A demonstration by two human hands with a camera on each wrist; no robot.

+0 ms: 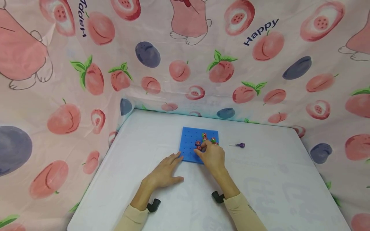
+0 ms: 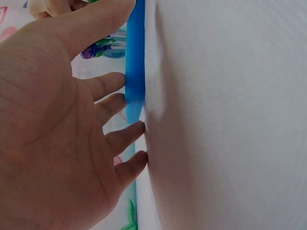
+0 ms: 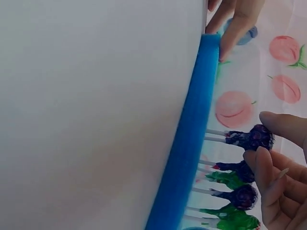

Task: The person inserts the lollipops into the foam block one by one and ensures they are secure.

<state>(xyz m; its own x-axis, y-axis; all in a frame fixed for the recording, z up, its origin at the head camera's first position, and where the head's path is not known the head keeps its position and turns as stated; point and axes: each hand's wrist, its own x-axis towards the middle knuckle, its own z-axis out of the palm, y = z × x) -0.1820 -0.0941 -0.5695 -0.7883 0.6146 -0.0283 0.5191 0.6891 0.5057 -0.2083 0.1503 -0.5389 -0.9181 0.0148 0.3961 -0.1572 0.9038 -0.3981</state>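
A blue foam board (image 1: 188, 136) with rows of small holes lies on the white table. My right hand (image 1: 214, 158) is over its right half and pinches the wrapped head of a purple lollipop (image 3: 259, 138) between thumb and fingers. That lollipop's white stick meets the board. Several other lollipops stand in the board beside it, among them a purple lollipop (image 3: 241, 197) and a green lollipop (image 3: 239, 221). My left hand (image 1: 164, 172) lies at the board's near left corner, fingers extended; its fingertips touch the board's edge and the tabletop. My right hand hides part of the board.
One purple lollipop (image 1: 241, 145) lies on the table to the right of the board, its stick pointing left. Fruit-printed cloth (image 1: 179, 89) rises behind the table (image 1: 274, 179) and along its sides. A dark wrist mount is on each arm.
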